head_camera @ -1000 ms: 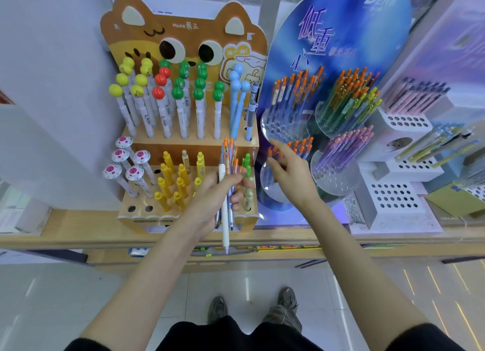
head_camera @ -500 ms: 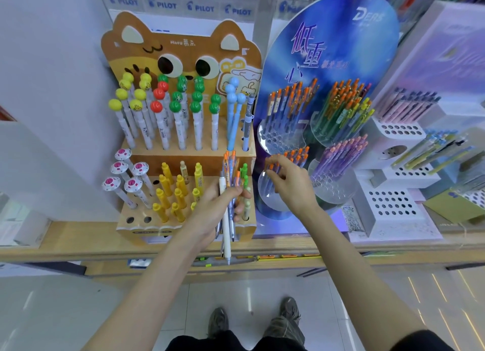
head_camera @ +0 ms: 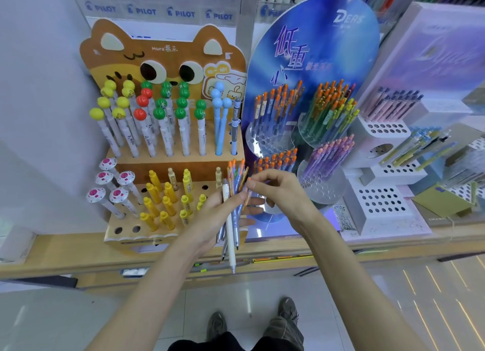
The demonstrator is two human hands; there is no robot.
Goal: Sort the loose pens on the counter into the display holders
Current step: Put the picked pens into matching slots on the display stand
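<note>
My left hand (head_camera: 215, 216) grips a bundle of pens (head_camera: 233, 193): several blue ones with orange caps and one long white pen whose tip hangs below the palm. My right hand (head_camera: 283, 193) has come across to the bundle, and its thumb and fingertips pinch the top of one orange-capped pen in it. Right behind stands the blue oval display (head_camera: 315, 69) with clear round holders; the lower left holder (head_camera: 275, 164) has orange-capped blue pens in it.
A brown cat-shaped wooden stand (head_camera: 168, 59) on the left holds ball-topped and yellow pens, with empty holes at its front. White perforated holders (head_camera: 380, 201) stand to the right. The wooden counter edge (head_camera: 78, 258) runs below; floor and my shoes lie beneath.
My right hand left the lower left clear holder and moved back left to the bundle in my left hand, where it now pinches a pen. The left hand stayed roughly in place.
</note>
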